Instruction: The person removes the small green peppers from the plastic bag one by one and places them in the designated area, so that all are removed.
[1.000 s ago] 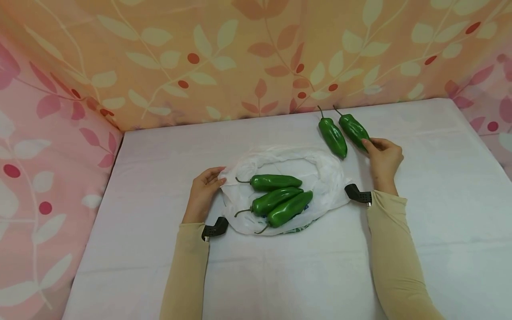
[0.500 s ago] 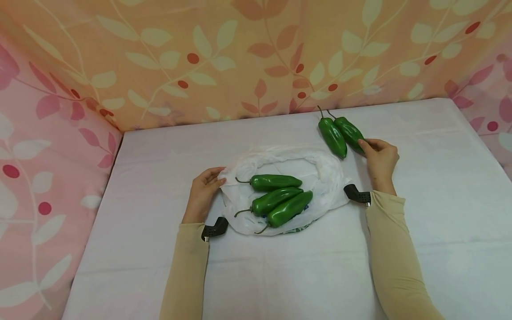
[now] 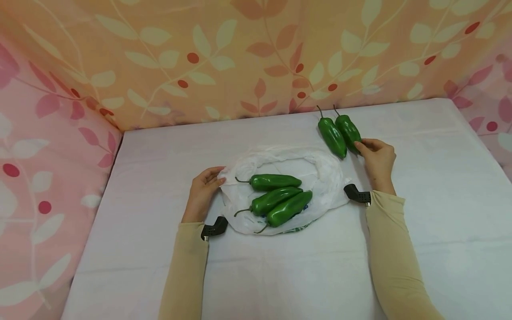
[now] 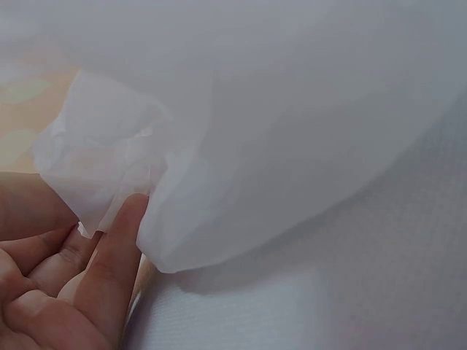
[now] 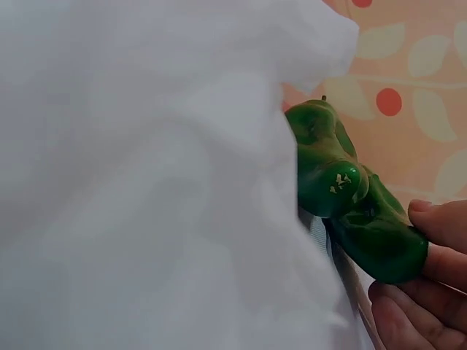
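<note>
In the head view a white plastic bag point(image 3: 328, 178) lies with its mouth spread, and three green peppers rest inside its rim: an upper pepper point(image 3: 276, 182), a middle pepper point(image 3: 277, 201) and a lower pepper point(image 3: 290, 209). My left hand point(image 3: 206, 191) pinches the bag's left edge; the left wrist view has the thin plastic point(image 4: 102, 153) between thumb and fingers. Beyond the bag, at the back right, my right hand point(image 3: 378, 160) grips the tip of a green pepper point(image 3: 348, 130). Another green pepper point(image 3: 332, 138) lies right beside it, on its left.
A white cloth point(image 3: 280, 275) covers the table. Flowered orange curtain point(image 3: 160, 66) hangs along the back edge, and pink flowered cloth point(image 3: 24, 178) stands at the left. In the right wrist view the bag point(image 5: 146, 182) blocks much of the scene.
My right hand has moved slightly left, bringing the gripped pepper closer alongside its neighbour and turning it more upright in view. The left hand and the bag have stayed put.
</note>
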`<state>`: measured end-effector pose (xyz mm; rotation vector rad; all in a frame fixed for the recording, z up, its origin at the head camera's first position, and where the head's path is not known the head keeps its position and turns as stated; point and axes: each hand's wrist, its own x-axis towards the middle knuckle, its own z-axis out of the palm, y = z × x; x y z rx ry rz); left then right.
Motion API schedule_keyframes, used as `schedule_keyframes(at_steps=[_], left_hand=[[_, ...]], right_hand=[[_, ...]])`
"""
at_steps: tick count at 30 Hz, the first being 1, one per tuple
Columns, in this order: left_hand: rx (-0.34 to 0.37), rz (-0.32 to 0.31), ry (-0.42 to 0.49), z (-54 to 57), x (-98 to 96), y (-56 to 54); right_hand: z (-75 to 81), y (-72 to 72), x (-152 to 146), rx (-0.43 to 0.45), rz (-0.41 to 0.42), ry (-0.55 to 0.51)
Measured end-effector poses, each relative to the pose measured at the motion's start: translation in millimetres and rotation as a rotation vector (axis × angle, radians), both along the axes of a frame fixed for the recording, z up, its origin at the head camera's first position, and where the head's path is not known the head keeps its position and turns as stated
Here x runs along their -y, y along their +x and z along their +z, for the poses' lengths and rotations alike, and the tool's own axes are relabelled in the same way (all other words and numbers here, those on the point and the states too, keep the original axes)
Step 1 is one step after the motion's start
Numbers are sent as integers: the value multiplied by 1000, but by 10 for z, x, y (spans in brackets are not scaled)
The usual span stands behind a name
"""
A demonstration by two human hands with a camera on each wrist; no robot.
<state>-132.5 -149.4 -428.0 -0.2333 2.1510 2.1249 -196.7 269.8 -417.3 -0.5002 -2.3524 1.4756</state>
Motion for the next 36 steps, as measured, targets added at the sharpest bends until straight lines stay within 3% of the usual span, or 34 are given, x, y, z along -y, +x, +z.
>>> schedule_keyframes(at_steps=[16,30,36], left_hand=[[15,11,12,0,-5,27],[1,3,33,-26,6,7],[-4,-1,40,-14,8,-2]], right_hand=[[-57,14,2,4,52,-84],[-44,10,-32,10,16,-99],[6,9,-56,-34,2,-155]])
